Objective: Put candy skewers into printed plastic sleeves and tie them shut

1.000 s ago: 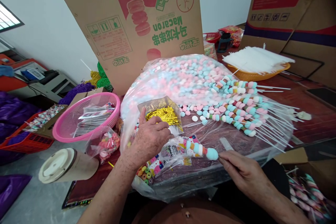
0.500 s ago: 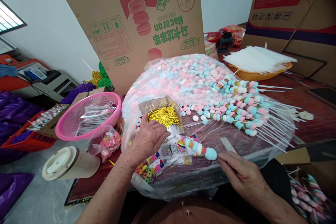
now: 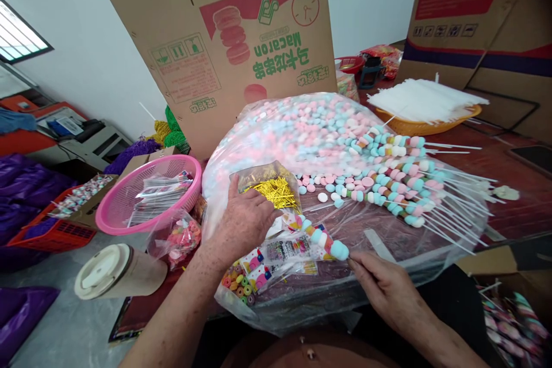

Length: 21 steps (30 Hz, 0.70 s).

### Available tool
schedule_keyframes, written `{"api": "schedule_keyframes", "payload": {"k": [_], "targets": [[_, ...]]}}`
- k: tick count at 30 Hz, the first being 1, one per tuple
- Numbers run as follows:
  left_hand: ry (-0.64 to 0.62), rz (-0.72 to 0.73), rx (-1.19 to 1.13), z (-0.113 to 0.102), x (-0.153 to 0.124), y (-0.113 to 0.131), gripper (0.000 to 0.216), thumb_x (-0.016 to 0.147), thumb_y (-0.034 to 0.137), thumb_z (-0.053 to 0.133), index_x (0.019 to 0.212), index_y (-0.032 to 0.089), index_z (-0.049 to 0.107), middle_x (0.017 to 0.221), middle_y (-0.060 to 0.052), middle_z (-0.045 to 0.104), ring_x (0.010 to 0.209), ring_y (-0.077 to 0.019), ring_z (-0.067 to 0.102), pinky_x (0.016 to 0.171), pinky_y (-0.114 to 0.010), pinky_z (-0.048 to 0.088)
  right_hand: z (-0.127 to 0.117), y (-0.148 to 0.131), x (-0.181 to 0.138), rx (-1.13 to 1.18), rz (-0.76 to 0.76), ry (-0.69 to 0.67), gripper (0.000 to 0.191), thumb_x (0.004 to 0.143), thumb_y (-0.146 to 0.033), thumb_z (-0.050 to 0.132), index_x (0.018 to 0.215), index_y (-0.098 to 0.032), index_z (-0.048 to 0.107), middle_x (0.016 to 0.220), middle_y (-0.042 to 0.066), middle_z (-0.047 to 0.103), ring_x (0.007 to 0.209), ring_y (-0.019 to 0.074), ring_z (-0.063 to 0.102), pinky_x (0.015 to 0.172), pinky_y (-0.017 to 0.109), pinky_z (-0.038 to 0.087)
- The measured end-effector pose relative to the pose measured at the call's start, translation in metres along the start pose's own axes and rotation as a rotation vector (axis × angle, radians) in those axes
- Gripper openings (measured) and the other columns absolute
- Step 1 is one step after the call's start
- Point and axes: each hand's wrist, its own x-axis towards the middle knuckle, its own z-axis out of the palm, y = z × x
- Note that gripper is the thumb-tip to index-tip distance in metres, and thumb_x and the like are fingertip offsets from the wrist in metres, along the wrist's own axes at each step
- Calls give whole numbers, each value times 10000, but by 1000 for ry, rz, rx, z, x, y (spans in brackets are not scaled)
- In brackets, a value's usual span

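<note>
My left hand [image 3: 244,221] lies palm down on a stack of printed clear wrappers [image 3: 280,252], fingers curled over one wrapper's mouth. A marshmallow skewer [image 3: 321,237] of blue, pink and white pieces is partly inside that wrapper. My right hand [image 3: 382,284] pinches the skewer's stick end just below the last blue marshmallow. A bag of gold twist ties [image 3: 273,188] lies right above my left hand.
A big clear bag of pink and blue marshmallows [image 3: 302,126] fills the table's middle, with finished skewers [image 3: 401,181] on its right. A pink basket [image 3: 149,195], a lidded cup [image 3: 118,270], a candy-ring bag [image 3: 183,238], cardboard boxes [image 3: 241,40] and a tray of white sticks [image 3: 425,103] stand around.
The skewer has slid a little left and deeper into the wrapper, pushed by my right hand. My left hand has shifted slightly on the wrappers.
</note>
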Motion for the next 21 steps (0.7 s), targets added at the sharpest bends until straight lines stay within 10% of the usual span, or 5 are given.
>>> {"api": "schedule_keyframes", "payload": {"k": [7,21], "targets": [[15,-105,-200,5,-15,-14,296,901,260,340,736,181,574,684,-10,625,745,-168,578,1027,-535,196,-18,9,2,-14,159,222,178,866,-301,479,855,-187,615,653,-6,629,546,120,577,499,179,469],[72,-124,-204,7,-22,-9,237,890,228,388,767,180,585,723,-2,652,756,-158,585,1049,-534,150,-15,7,-1,-158,-184,116,217,863,-148,461,1039,-202,576,816,56,664,717,159,648,626,233,517]]}}
